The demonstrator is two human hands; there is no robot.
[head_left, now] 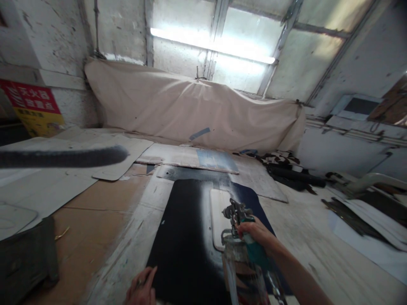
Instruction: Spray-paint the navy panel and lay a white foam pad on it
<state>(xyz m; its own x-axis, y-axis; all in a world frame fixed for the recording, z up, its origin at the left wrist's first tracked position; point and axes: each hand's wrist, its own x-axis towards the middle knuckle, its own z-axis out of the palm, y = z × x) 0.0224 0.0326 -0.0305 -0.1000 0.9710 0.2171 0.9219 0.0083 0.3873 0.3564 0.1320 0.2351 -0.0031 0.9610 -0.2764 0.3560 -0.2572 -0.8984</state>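
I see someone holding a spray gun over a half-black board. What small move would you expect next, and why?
Probably a short sweep of the spray gun to the right. The right hand grips it over the panel, whose left part is already black, while a pale patch beside the nozzle remains uncoated. The left hand rests on the panel's near edge, seemingly steadying it.

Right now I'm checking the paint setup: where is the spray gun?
In the head view, low and right of centre, the spray gun is gripped in the right hand, above the black panel; the left hand rests at that panel's near-left edge.
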